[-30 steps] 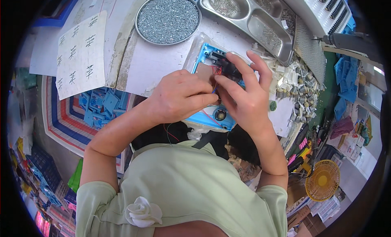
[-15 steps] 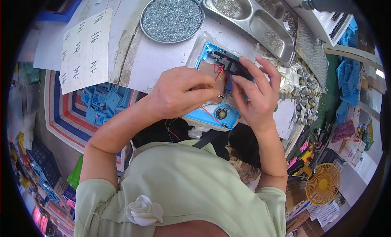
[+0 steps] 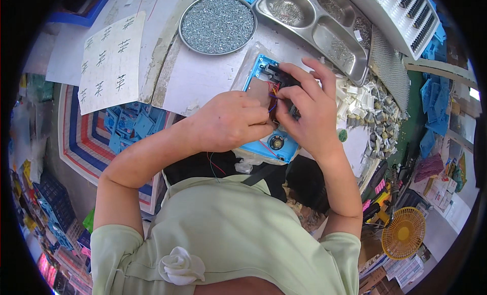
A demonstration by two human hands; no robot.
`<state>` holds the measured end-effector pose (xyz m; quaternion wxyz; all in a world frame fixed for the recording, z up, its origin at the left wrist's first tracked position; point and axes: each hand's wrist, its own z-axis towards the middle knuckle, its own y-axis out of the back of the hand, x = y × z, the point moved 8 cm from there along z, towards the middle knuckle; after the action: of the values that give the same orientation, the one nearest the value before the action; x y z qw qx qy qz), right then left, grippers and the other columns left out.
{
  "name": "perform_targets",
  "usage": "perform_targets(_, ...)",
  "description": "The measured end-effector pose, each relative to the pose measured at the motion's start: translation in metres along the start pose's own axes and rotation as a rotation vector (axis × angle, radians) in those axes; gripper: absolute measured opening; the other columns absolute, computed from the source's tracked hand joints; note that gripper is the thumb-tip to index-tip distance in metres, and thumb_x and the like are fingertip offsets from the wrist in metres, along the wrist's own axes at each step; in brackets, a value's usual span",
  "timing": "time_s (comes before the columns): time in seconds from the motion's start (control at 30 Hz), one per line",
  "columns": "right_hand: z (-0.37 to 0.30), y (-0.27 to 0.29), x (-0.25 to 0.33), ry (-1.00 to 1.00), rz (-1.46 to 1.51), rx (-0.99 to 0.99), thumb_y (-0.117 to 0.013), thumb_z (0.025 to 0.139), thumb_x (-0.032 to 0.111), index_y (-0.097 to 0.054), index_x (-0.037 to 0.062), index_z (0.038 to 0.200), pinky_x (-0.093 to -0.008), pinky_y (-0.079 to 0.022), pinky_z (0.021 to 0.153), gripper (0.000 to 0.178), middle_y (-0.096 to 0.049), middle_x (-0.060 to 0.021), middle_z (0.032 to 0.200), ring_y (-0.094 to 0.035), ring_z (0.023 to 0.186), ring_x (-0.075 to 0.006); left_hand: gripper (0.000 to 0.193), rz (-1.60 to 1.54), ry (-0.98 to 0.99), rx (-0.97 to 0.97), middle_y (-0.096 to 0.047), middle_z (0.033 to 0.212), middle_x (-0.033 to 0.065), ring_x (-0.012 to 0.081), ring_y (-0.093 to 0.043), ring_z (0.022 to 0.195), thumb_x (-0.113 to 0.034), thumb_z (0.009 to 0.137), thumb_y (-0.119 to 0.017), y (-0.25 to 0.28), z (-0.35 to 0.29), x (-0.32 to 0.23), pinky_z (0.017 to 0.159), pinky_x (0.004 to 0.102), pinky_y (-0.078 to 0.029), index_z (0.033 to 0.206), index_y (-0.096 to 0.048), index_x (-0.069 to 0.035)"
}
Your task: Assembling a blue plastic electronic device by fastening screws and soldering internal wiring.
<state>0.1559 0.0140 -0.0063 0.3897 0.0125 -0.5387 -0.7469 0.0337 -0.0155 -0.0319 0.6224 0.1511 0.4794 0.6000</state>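
So the white bench (image 3: 195,77) takes up most of this, with a sectioned metal tray (image 3: 315,22) at the back. Blue casing (image 3: 290,144) sits at the near edge, under both hands. Beyond it there's a round dish (image 3: 217,53) full of little screws (image 3: 218,24). Right hand (image 3: 279,99): thumb and index nearly together, other fingers spread. Left hand (image 3: 270,117) is curled in tight. Honestly can't tell if either's gripping the thin wires (image 3: 274,89) between them. Round speaker (image 3: 277,142) below.
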Motion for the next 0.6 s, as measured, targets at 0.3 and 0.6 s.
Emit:
perform_targets(0.3, -0.001, 0.007, -0.002, 0.002, -0.027, 0.041, -0.077, 0.065, 0.002, -0.065, 0.0071, 0.085, -0.0460, -0.049, 0.094, 0.024, -0.067, -0.0106, 0.123, -0.054, 0.122, -0.0404, 0.021, 0.065, 0.106, -0.085, -0.054, 0.080, -0.0031, 0.0164, -0.058, 0.079, -0.018, 0.075, -0.069, 0.009, -0.007, 0.004, 0.082, 0.0367, -0.044, 0.095, -0.075, -0.017)
perform_targets(0.6, -0.006, 0.008, 0.001, 0.014, -0.056, -0.097, -0.082, 0.070, 0.010, -0.074, 0.0144, 0.089, -0.0363, -0.041, 0.075, 0.021, -0.062, 0.0035, 0.079, -0.055, 0.081, -0.0211, 0.019, -0.063, 0.400, -0.365, -0.064, 0.080, 0.0015, 0.0208, -0.060, 0.076, -0.004, 0.072, -0.079, 0.032, -0.023, 0.028, 0.080, 0.0369, -0.042, 0.090, -0.076, -0.010)
